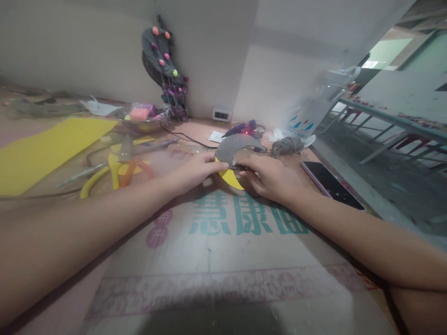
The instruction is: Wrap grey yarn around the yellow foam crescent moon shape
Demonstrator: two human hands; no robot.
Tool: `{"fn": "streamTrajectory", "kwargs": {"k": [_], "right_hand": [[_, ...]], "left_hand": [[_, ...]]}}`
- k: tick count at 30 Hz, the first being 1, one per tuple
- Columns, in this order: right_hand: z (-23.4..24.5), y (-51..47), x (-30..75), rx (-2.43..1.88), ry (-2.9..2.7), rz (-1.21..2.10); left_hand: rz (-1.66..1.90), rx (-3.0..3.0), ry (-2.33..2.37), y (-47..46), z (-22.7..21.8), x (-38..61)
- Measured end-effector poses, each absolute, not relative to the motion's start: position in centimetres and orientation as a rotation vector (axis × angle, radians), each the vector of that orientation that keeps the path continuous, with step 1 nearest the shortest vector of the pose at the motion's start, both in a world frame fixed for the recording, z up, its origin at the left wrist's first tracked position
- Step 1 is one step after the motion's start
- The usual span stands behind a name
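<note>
A crescent-shaped card lies between my hands, its upper part wrapped in grey yarn and its lower part bare yellow. My left hand is closed on the left edge of the crescent, thumb across its front. At its right side, the curled fingers of my right hand pinch the grey yarn against the card; the strand is mostly hidden by the fingers. Just behind the crescent sits a blue-purple glue gun with a small red light. A ball of grey yarn rests behind my right hand.
Yellow- and orange-handled tools and a yellow sheet lie left. A phone is right, near the table edge. Against the wall hangs a grey crescent with pompoms. A small digital display and clear plastic container stand behind.
</note>
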State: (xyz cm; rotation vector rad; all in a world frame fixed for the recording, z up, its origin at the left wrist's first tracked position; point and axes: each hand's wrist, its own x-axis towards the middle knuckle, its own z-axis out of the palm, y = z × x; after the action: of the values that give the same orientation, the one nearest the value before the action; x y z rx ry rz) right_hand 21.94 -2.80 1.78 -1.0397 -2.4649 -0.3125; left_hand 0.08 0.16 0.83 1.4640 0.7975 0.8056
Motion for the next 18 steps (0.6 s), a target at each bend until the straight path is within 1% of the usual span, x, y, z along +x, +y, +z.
{"fn": "streamTrajectory", "kwargs": {"k": [12,15,18], "right_hand": [[1.46,-2.61,22.03,-1.031,-2.431,-0.265],[1.47,-2.87,21.81,-1.043,-2.364,-0.187],[1.41,-3.23,21.07,-1.064,-2.144,-0.002]], "left_hand": [[0.774,1.488,0.803,0.28,1.07,0.1],[0.794,1.5,0.777,0.37,0.81,0.1],[0.796,1.585,0.767,0.65,0.33,-0.03]]}}
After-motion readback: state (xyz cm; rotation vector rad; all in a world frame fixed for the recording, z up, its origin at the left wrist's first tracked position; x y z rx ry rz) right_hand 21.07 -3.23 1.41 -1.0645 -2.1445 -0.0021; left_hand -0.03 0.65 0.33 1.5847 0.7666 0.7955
